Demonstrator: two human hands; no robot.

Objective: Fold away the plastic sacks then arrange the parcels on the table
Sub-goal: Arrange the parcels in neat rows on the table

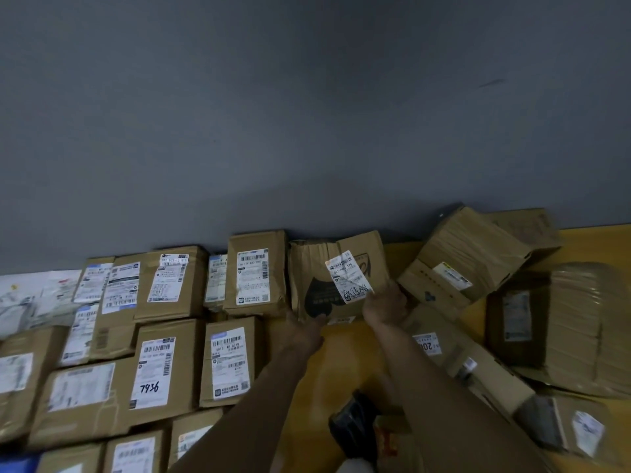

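Your right hand (386, 307) grips the lower right corner of the creased parcel (314, 278), thumb lying over the bottom of its white label (350, 276). Your left hand (302, 331) holds the lower left corner. Motion blur smears the fingers, so this looks like a pinch from below rather than a full wrap. The parcel sits between both hands at full reach, label facing you, its top edge close to the grey wall (307, 114). Your hands cover its bottom edge, so you cannot tell whether it rests on the yellow table (341, 363).

Hidden or poor: the handwriting on the label is not legible. A black packet (351, 428) low in view lies partly behind your right forearm. The nearest boxes are cut off by the lower frame edge.

Edges and room: just left of the held parcel an upright box (256, 273) stands nearly touching it. It ends the back line of the sorted rows (157, 363) filling the table's left side, labels up. White plastic mailers (30, 298) lie at the far left. To the right a tilted box (471, 254) leans over a long box (471, 356) that runs beside your right forearm. A large taped box (563, 322) lies beyond these. Bare yellow surface shows under your forearms, between the rows and the loose pile.
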